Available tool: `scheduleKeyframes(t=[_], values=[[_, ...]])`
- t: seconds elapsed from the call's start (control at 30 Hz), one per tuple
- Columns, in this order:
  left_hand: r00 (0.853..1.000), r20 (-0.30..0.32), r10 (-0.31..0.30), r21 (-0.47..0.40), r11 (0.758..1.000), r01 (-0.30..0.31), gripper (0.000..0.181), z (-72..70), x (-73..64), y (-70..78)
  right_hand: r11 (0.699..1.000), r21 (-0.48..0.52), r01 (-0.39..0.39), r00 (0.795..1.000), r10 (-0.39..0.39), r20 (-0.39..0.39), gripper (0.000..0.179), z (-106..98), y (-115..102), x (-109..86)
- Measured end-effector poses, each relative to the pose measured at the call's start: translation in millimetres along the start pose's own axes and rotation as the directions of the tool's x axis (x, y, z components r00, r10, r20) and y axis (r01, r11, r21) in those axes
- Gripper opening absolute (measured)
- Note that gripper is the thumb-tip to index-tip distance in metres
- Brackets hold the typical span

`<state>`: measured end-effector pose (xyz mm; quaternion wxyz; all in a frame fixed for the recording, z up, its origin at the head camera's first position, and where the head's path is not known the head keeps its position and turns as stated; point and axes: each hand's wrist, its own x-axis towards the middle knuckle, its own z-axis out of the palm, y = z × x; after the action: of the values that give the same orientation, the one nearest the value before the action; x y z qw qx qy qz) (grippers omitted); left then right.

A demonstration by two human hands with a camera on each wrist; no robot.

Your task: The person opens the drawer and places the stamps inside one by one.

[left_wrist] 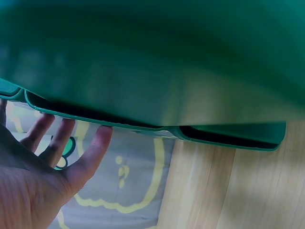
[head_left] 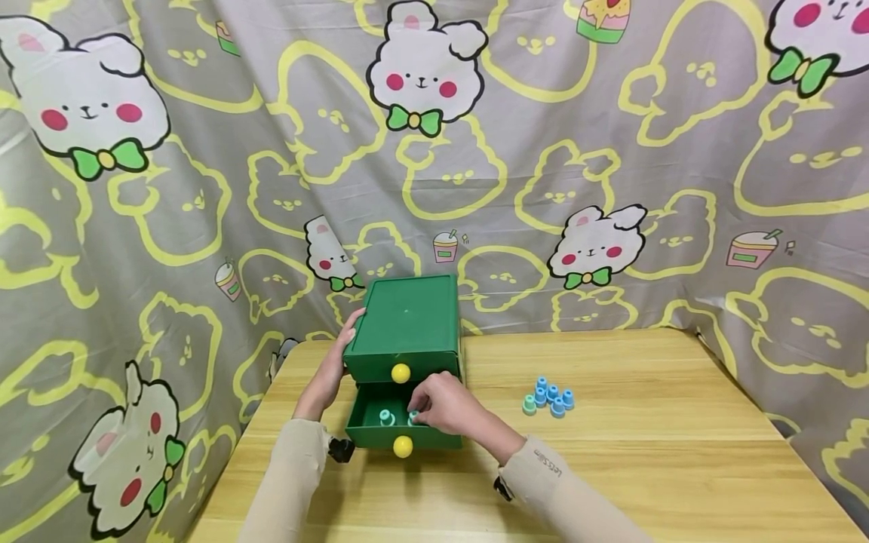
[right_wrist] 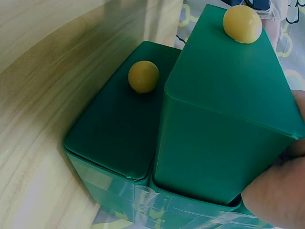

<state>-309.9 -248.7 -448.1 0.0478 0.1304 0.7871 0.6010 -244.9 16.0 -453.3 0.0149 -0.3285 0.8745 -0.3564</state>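
A green drawer cabinet (head_left: pixel 410 313) stands on the table with a middle drawer (head_left: pixel 370 437) pulled out. My left hand (head_left: pixel 333 369) is at the cabinet's left side; in the left wrist view its spread fingertips touch the cabinet wall. Over the pulled-out drawer is my right hand (head_left: pixel 448 411), thumb and fingers pinching a small pale teal stepped peg (head_left: pixel 412 415) that they partly cover. Another pale teal peg (head_left: pixel 386 418) stands inside that drawer, to the left. The right wrist view shows the drawer's front and yellow knob (right_wrist: pixel 242 24), but not the peg.
Several blue pegs (head_left: pixel 553 394) and one green peg (head_left: pixel 529 405) stand grouped on the wooden table (head_left: pixel 645 452), right of the cabinet. The top drawer's yellow knob (head_left: pixel 400 373) and a closed bottom drawer (right_wrist: pixel 114 124) are visible. A patterned curtain (head_left: pixel 516 181) hangs behind.
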Motion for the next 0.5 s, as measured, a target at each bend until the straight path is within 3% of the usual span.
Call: scheduleKeyframes(t=[0.5], values=[[1.000,0.005,0.007,-0.001,1.000,-0.007,0.052,0.0,0.4,-1.0,1.000,-0.004,0.002,1.000,-0.002,0.029,0.007,0.2,-0.3,2.8]])
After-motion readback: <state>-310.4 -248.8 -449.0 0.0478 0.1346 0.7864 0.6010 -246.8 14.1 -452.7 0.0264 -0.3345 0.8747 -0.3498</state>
